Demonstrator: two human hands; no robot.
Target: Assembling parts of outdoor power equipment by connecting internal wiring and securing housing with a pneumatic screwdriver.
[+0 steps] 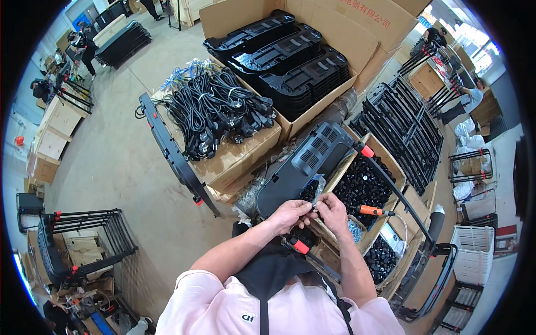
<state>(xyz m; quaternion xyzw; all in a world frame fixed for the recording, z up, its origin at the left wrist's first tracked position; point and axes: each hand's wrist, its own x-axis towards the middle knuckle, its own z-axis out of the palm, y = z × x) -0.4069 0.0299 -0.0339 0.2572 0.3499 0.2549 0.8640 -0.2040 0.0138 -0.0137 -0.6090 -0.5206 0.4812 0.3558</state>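
**Pinching small hardware at the edge of a dark housing**

Working close in front of the chest, the left hand (288, 215) and the right hand (333, 211) met fingertip to fingertip; both were curled inward, pinching something small and pale between them, too small to name; a clear plastic bag (319, 187) stood just above the fingers, apparently caught in the same grip, which would keep loose pieces within reach. Just beyond the left hand lay a dark grey vented housing (304, 162), tilted across the carton edges, probably propped there so its near end sat at the fingers; a black frame bar with a red clip (301, 246) lay just beneath both wrists.

To the right of the right hand an orange-handled screwdriver (371, 210) rested across an open cardboard box (395, 167) filled with small black caps (363, 187), its handle turned toward the hand, presumably for a quick pick-up; lower right of that hand another compartment held more black knobs (381, 259). Farther out, beyond the left hand, bundled black power cords (218, 109) were heaped on a closed carton (245, 153); beyond them a large open carton (329, 92) held stacked black moulded trays (285, 56). Black wire racks (405, 128) leaned well off to the right.
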